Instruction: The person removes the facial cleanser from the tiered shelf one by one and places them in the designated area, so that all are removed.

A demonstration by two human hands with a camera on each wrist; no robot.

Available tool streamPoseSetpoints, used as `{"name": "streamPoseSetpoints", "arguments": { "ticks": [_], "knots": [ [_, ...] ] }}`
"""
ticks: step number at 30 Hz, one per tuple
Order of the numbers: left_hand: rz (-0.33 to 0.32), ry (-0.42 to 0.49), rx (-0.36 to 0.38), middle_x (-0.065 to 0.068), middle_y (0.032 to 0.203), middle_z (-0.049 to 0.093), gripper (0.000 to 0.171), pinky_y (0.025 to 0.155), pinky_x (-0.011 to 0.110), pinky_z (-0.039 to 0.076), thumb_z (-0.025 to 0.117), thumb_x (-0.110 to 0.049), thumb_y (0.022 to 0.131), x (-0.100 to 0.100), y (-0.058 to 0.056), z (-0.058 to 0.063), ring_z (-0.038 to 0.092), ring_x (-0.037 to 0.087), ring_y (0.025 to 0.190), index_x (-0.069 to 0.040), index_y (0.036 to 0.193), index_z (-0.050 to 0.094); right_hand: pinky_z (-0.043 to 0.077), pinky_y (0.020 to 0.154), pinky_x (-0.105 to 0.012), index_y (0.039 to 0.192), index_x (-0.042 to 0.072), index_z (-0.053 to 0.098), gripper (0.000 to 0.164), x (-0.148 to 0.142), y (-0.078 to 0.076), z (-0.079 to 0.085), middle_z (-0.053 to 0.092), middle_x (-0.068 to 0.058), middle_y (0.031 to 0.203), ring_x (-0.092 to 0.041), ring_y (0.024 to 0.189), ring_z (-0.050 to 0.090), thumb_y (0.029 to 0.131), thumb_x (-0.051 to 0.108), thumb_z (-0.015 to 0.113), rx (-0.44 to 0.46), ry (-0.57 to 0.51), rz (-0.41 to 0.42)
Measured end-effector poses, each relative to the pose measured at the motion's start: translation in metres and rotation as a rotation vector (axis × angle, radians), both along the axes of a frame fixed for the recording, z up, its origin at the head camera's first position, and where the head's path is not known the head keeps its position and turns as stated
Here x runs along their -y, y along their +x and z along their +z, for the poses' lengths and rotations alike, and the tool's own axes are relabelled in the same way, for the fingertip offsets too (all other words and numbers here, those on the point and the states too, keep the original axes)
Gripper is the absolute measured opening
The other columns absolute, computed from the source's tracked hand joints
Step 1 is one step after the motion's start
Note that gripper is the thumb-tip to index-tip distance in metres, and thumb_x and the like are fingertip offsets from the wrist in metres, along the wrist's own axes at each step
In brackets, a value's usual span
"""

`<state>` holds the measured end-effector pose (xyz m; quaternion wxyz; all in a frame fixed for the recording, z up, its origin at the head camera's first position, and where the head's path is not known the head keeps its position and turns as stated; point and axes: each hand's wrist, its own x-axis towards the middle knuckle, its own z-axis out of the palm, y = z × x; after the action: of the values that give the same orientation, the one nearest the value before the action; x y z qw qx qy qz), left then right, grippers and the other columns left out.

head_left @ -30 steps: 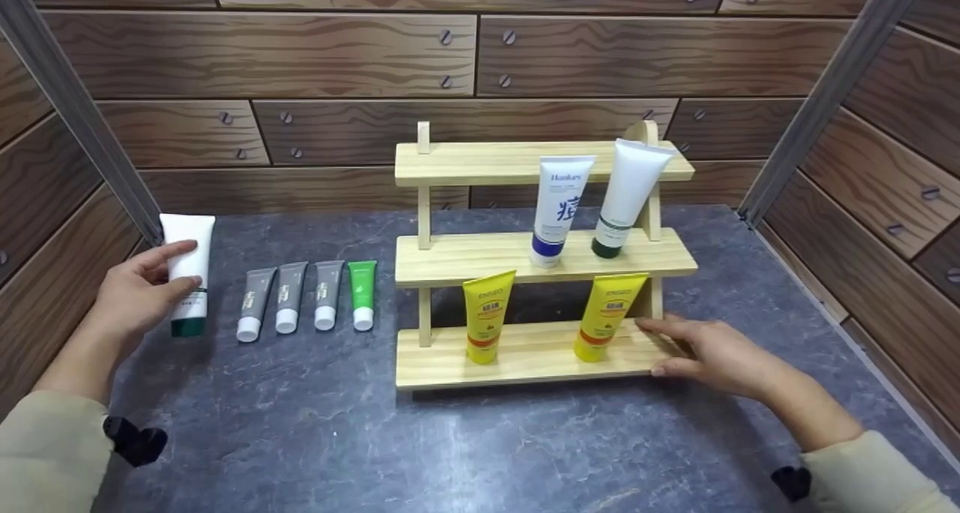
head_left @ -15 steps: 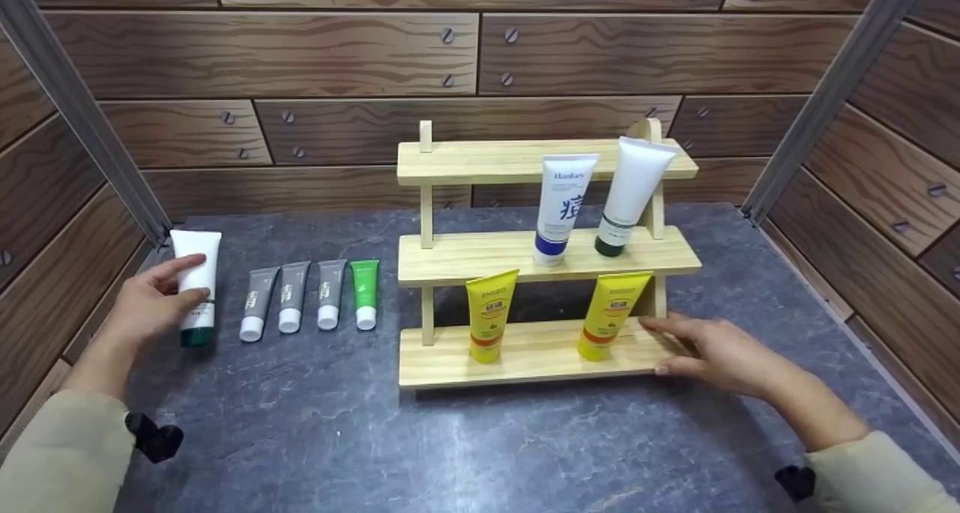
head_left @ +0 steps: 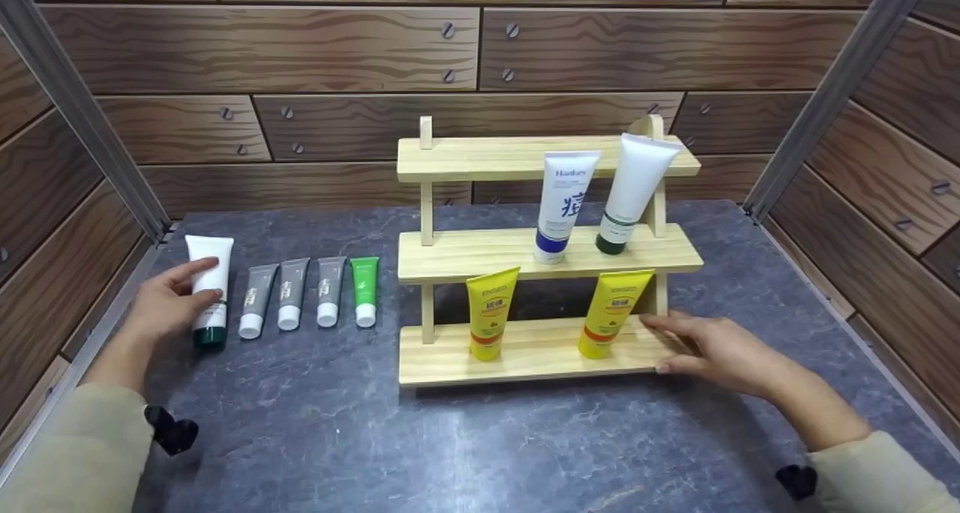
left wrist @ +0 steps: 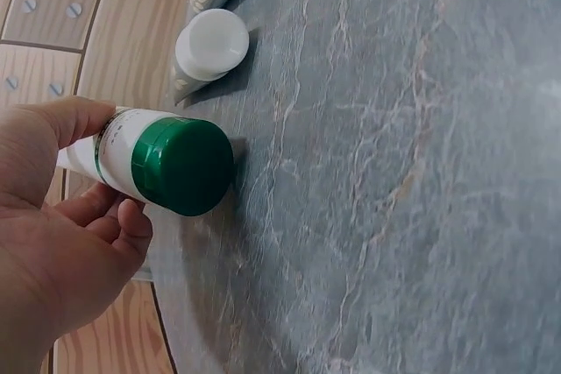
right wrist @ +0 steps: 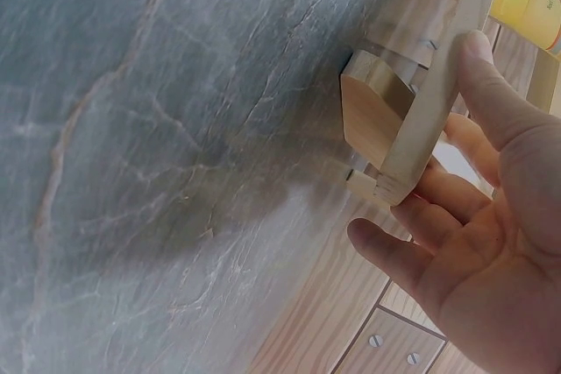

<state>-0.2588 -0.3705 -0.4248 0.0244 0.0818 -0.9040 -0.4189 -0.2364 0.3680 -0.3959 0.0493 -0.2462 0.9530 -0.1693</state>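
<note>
Wide lane along the tabletop point(head_left: 337, 423) in front of the rack point(head_left: 495, 158)! But straight right from the left hand point(head_left: 169, 303), three grey tubes point(head_left: 294, 292) and a green tube point(head_left: 364, 288) block the way. Bottom shelf point(head_left: 540, 352): room between the yellow tubes point(head_left: 492, 314)!

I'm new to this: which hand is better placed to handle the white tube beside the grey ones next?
Likely the left hand: it pinches that white tube, next to the grey tubes. The right hand is farther off, gripping the wooden shelf by one end.

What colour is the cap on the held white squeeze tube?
Green; the round cap shows best in the left wrist view.
</note>
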Motion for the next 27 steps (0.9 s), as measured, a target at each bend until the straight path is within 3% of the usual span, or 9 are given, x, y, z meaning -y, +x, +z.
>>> {"name": "streamPoseSetpoints", "arguments": {
  "ticks": [4, 8, 11, 23, 27],
  "knots": [
    [-0.005, 0.019, 0.003, 0.041, 0.143, 0.053, 0.062, 0.073, 0.017, 0.048, 0.066, -0.018, 0.105, -0.002, -0.003, -0.005, 0.06, 0.015, 0.099, -0.004, 0.161, 0.042, 0.039, 0.107, -0.074, 0.152, 0.013, 0.059, 0.075, 0.0, 0.0, 0.0, 0.048, -0.038, 0.15, -0.059, 0.133, 0.051, 0.092, 0.054, 0.078, 0.018, 0.007, -0.004],
    [-0.004, 0.033, 0.007, 0.041, 0.143, 0.053, 0.061, 0.076, 0.016, 0.046, 0.065, -0.018, 0.106, -0.005, -0.004, -0.01, 0.061, 0.027, 0.111, -0.001, 0.16, 0.042, 0.038, 0.107, -0.075, 0.153, 0.014, 0.058, 0.076, 0.0, 0.0, 0.001, 0.047, -0.038, 0.151, -0.06, 0.133, 0.05, 0.093, 0.056, 0.076, 0.03, 0.016, -0.003],
    [0.002, 0.046, 0.028, 0.041, 0.146, 0.05, 0.062, 0.079, 0.017, 0.044, 0.063, -0.019, 0.107, -0.007, -0.005, -0.013, 0.054, 0.039, 0.124, -0.001, 0.161, 0.04, 0.039, 0.107, -0.074, 0.153, 0.013, 0.059, 0.076, 0.0, 0.0, 0.001, 0.047, -0.038, 0.151, -0.059, 0.133, 0.051, 0.093, 0.056, 0.076, 0.031, 0.017, -0.003],
    [0.029, 0.053, 0.049, 0.041, 0.142, 0.052, 0.06, 0.074, 0.018, 0.047, 0.062, -0.021, 0.108, -0.009, -0.006, -0.019, 0.058, 0.029, 0.108, 0.001, 0.16, 0.041, 0.036, 0.107, -0.076, 0.154, 0.016, 0.058, 0.077, 0.001, 0.0, 0.002, 0.045, -0.037, 0.152, -0.06, 0.134, 0.049, 0.091, 0.056, 0.077, 0.043, 0.007, -0.026],
    [0.021, 0.05, 0.048, 0.04, 0.142, 0.052, 0.061, 0.074, 0.018, 0.047, 0.062, -0.022, 0.107, -0.008, -0.006, -0.019, 0.057, 0.031, 0.111, 0.001, 0.16, 0.041, 0.037, 0.108, -0.075, 0.153, 0.014, 0.059, 0.076, 0.0, 0.0, 0.001, 0.046, -0.037, 0.151, -0.059, 0.134, 0.05, 0.092, 0.056, 0.077, 0.037, 0.006, -0.019]
  ]
}}
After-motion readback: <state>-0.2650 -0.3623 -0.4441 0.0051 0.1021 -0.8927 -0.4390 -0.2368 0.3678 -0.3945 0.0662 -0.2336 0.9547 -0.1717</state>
